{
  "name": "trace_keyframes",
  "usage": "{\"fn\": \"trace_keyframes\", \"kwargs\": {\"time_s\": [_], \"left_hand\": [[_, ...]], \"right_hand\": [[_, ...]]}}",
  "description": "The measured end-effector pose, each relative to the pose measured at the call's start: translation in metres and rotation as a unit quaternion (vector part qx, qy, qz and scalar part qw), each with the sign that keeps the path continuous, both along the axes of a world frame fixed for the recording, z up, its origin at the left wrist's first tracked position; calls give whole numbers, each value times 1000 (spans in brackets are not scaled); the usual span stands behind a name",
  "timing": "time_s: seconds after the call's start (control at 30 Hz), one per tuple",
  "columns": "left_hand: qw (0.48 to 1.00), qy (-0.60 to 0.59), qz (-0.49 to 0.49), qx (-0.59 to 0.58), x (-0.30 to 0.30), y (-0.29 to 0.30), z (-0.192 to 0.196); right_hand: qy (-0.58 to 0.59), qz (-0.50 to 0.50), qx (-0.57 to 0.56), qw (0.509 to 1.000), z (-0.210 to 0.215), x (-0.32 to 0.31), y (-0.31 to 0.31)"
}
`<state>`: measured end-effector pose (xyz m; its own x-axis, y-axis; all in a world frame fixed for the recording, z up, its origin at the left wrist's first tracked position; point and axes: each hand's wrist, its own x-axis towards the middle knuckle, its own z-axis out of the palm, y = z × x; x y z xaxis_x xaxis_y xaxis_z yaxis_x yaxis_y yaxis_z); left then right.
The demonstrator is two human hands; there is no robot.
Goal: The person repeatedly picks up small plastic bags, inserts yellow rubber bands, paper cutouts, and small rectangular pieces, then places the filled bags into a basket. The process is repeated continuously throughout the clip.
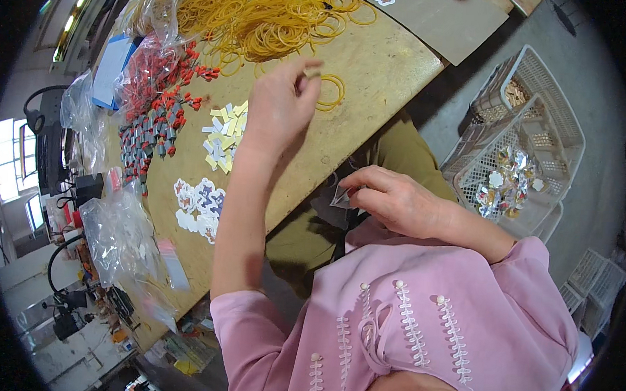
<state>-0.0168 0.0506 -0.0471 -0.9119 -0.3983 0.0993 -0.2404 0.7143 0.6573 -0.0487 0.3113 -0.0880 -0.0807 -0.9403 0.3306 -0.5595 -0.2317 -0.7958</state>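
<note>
My left hand [282,105] is raised over the worktable [373,93], its fingers curled in and slightly blurred. Whatever it may pinch is too small to make out. Just beside its fingertips lie a few yellow rubber bands [331,93], apart from the big tangled heap of rubber bands [285,23] beyond. Low by my lap, my right hand [390,199] grips a small clear plastic bag [339,198] between thumb and fingers. Under my left wrist is a pile of small pale yellow and white strips [221,142]. White printed cutouts [202,203] lie nearer me.
Small red-and-grey parts [148,136] spread across the table's left side, beside a clear bag of red pieces [149,76]. Clear plastic bags [122,236] lie at the near left. A brown board [450,23] covers the far corner. Right of the table, a plastic crate [574,137] stands on the floor.
</note>
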Motion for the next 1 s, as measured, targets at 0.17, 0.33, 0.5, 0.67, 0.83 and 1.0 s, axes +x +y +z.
{"fn": "trace_keyframes", "kwargs": {"time_s": [0.17, 0.33, 0.5, 0.67, 0.83, 1.0], "left_hand": [[998, -59, 23, -9, -11, -5, -2], [997, -42, 46, 46, 11, 12, 6], [988, 18, 90, -121, 21, -50, -11], [985, -20, 63, -157, 25, -60, -9], [995, 47, 63, -57, 27, -42, -5], [990, 52, 18, 129, 30, 14, 6]], "right_hand": [[0, 3, 0, 1000, 3, 1, -2], [-1, -10, 7, 1000, -12, 3, 6], [-9, 6, 15, 1000, -5, 3, 5], [-1, 4, 5, 1000, 0, 5, 2], [-4, 10, 15, 1000, -5, 8, 5], [6, 10, 6, 1000, -9, 9, 4]]}}
